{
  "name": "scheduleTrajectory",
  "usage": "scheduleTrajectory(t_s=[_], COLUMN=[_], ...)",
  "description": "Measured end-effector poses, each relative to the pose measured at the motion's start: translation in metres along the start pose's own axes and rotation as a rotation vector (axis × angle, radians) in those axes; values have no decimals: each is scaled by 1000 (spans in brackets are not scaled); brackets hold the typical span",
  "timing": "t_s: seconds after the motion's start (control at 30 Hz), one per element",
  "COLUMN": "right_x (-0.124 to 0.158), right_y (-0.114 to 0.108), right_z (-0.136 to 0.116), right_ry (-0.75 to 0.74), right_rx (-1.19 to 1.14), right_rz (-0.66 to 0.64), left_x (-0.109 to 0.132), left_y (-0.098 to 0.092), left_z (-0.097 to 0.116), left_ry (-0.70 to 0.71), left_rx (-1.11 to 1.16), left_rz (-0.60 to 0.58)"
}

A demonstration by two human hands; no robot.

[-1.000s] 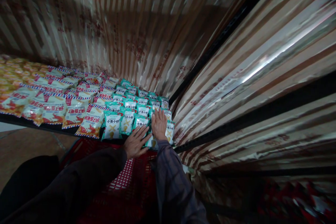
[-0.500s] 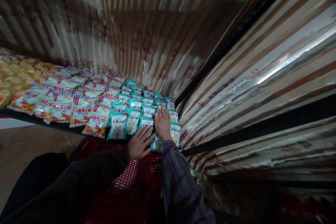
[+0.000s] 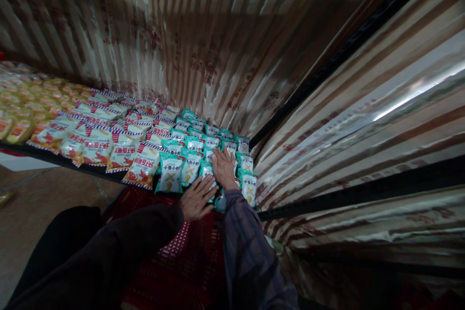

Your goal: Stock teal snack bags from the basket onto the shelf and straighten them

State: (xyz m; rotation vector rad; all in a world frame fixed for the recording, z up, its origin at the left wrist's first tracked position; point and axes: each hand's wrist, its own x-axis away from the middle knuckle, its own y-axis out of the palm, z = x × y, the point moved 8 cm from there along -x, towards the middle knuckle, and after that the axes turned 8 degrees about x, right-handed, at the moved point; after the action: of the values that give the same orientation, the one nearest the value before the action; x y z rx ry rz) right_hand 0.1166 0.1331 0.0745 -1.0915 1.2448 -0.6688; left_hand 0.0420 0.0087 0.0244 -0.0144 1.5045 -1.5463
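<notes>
Several teal and white snack packets [image 3: 173, 177] lie in rows at the right end of a low dark shelf. My right hand [image 3: 224, 168] rests flat on the packets near the shelf's right end, fingers stretched forward. My left hand [image 3: 196, 197] lies at the front edge of the shelf, fingers spread over the front of a teal packet. Neither hand grips anything. Dark sleeves cover both forearms.
Red, white and blue snack packets [image 3: 97, 143] fill the shelf to the left, and yellow packets [image 3: 22, 106] lie beyond them. A red plastic crate [image 3: 174, 256] stands below my arms. Striped shiny sheeting [image 3: 203, 38] forms the back and right walls. Brown floor [image 3: 39, 198] is at the left.
The camera view has shifted, so the shelf sits a little further right and lower. Both hands stay on the teal packets in nearly the same pose.
</notes>
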Motion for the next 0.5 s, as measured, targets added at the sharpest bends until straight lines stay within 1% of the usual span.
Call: scheduleTrajectory(t_s=[0.2,0.37,0.5], right_x=[0,3,8], right_y=[3,-10,-19], right_z=[2,0,-13], right_ry=[37,30,-8], right_rx=[-3,-14,-23], right_rz=[-29,35,79], left_x=[-1,0,8], left_y=[1,-3,-13], left_z=[-2,0,0], left_ry=[-16,-21,-64], left_rx=[4,-3,-34], left_rz=[-9,-3,-4])
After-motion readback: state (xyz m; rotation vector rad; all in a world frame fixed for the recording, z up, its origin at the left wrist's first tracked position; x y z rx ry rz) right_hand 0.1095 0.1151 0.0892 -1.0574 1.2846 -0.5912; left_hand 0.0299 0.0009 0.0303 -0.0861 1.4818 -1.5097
